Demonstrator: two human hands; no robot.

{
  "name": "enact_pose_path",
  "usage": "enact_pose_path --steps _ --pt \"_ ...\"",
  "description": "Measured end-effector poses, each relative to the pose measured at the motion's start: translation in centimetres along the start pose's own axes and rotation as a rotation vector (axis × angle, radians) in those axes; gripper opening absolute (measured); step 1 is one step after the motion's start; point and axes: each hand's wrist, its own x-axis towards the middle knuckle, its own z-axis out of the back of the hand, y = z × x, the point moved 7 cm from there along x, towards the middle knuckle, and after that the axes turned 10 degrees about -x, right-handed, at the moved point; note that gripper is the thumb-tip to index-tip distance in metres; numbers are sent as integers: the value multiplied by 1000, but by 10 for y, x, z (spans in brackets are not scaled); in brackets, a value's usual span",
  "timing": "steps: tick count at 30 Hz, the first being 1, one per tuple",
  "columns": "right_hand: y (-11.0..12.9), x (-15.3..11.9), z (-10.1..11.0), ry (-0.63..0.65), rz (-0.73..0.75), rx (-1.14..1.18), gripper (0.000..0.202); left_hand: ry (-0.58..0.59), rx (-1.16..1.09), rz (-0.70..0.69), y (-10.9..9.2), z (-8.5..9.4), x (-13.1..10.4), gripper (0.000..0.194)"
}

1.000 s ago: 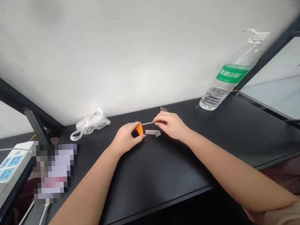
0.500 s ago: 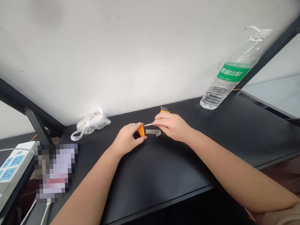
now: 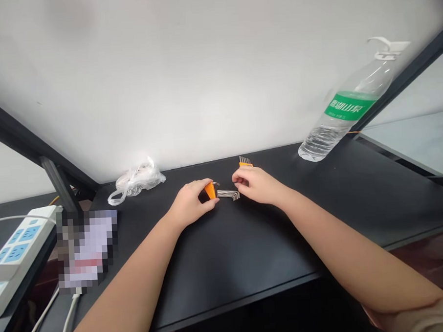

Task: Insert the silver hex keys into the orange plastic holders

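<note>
My left hand (image 3: 191, 202) pinches an orange holder (image 3: 210, 190) between thumb and fingers. A short bent metal key (image 3: 216, 184) sticks out at the holder's upper right. Several L-shaped hex keys (image 3: 228, 194) lie side by side on the black desk, between my two hands. Just right of them is my right hand (image 3: 254, 184), its fingers curled and its fingertips near together; whether anything small is between them I cannot make out. Behind that hand stands a second orange holder (image 3: 245, 164) with several metal keys, partly covered by the hand.
A water bottle (image 3: 337, 117) with a green label stands at the back right. A crumpled clear plastic bag (image 3: 139, 179) lies back left. At the left are a blurred-out phone-like object (image 3: 89, 247), white cables and a power strip (image 3: 22, 238). Dark metal frame bars flank the desk (image 3: 226, 263).
My right hand has come away from the thin metal key at the left holder, leaving a gap. The key's end now shows free beside the holder. The whole view has shifted slightly.
</note>
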Motion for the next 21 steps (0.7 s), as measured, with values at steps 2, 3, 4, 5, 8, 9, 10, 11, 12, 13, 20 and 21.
enact_pose_path --steps 2,3,4,5,8,9,10,11,12,13,20,21 --pt "-13 1 -8 122 -44 -51 5 -17 -3 22 2 1 0 46" --pt "-17 1 -11 172 -58 -66 5 -23 1 36 3 2 0 46" --pt "-20 1 -14 208 -69 -76 5 -28 5 48 4 2 0 46" --pt "-21 1 -16 231 -77 -86 6 -33 9 59 5 2 0 47" --pt "-21 0 -20 267 -106 -135 6 -46 23 67 5 2 0 48" --pt "-22 0 -21 276 -131 -167 4 -49 28 64 5 2 0 48" --pt "-25 -1 -21 287 -167 -206 2 -51 33 61 5 2 0 48" --pt "-29 -2 -21 297 -209 -250 4 -53 36 58 5 3 0 48" --pt "-33 -4 -20 302 -252 -290 6 -55 37 56 6 3 0 48" --pt "-36 -5 -18 301 -287 -315 7 -54 38 54 6 3 0 49" --pt "-6 1 4 43 13 92 14 -57 57 47 10 3 0 48" --pt "1 1 10 -24 64 133 15 -58 54 45 10 3 0 47"
